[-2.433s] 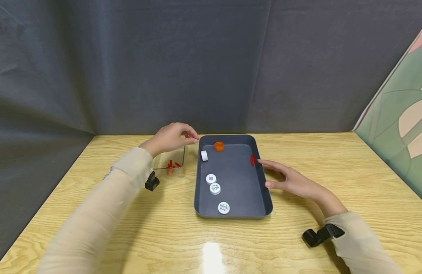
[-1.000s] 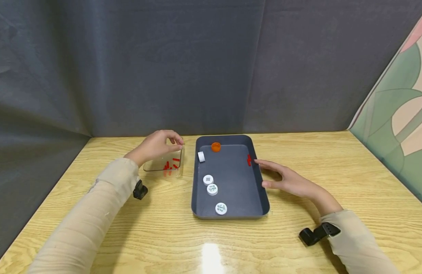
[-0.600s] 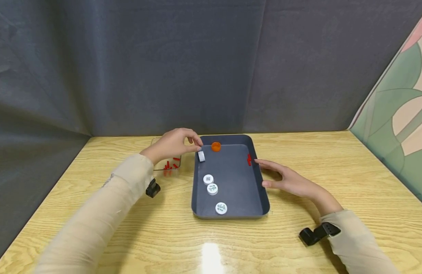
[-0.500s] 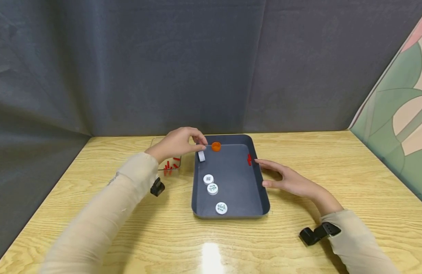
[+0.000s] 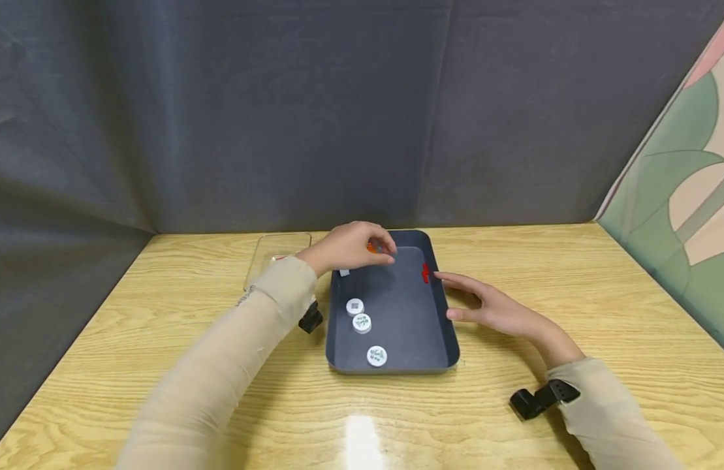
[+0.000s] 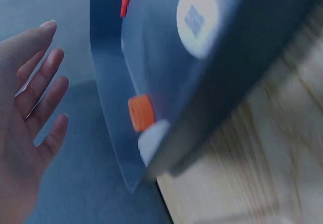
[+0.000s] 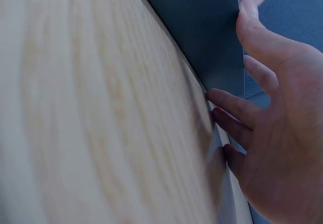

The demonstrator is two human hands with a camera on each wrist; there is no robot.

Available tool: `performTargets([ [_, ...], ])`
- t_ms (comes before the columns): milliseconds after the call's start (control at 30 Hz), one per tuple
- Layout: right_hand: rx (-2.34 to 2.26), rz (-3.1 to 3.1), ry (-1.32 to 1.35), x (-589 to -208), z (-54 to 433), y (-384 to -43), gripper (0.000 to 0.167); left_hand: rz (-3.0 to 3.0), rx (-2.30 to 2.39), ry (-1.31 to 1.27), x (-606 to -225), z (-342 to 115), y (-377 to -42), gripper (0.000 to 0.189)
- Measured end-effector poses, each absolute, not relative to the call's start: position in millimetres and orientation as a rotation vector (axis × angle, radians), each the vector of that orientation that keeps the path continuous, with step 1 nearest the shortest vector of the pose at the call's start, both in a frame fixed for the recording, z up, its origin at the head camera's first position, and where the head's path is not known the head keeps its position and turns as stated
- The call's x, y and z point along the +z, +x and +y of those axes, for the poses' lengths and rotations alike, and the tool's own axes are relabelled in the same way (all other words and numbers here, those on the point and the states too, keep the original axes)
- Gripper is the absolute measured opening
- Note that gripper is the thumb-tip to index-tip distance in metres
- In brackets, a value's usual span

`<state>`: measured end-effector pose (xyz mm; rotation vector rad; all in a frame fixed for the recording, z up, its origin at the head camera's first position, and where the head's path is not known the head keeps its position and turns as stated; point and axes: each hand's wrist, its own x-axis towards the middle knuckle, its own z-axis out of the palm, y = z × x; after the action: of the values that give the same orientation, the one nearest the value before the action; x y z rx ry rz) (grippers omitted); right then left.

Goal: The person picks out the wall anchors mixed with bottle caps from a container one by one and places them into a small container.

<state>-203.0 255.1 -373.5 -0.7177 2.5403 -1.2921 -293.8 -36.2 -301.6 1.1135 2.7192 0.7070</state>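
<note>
My left hand point(image 5: 356, 247) is over the far part of a dark grey tray point(image 5: 405, 307), fingers loosely bent. In the left wrist view nothing sits between its fingers and thumb. Below it, an orange round cap point(image 6: 141, 113) lies in the tray, mostly covered by the hand in the head view. My right hand point(image 5: 497, 310) steadies the tray's right side, its thumb and fingertips against the wall with the fingers spread. Small red sticks point(image 5: 425, 273) lie along the tray's right inner wall, close to the right fingertips.
Three white round caps lie in the tray, including a printed cap point(image 5: 354, 306) and a near cap point(image 5: 377, 356). Another white piece point(image 5: 345, 273) stands by the left wall. A clear shallow box point(image 5: 282, 241) is left of the tray, partly behind the sleeve. Grey cloth point(image 5: 303, 117) closes the back.
My left hand went from the tray to the clear box, then moved right again and over the tray past its left wall. The right hand stays at the tray's side.
</note>
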Motion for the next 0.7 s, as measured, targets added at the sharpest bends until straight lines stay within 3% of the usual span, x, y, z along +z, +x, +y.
performTargets([
  [700,-1.364,2.471,-0.719,-378.7,250.6,-205.9,0.075,2.621,0.703,1.081,-336.5,16.0,-314.0,0.023],
])
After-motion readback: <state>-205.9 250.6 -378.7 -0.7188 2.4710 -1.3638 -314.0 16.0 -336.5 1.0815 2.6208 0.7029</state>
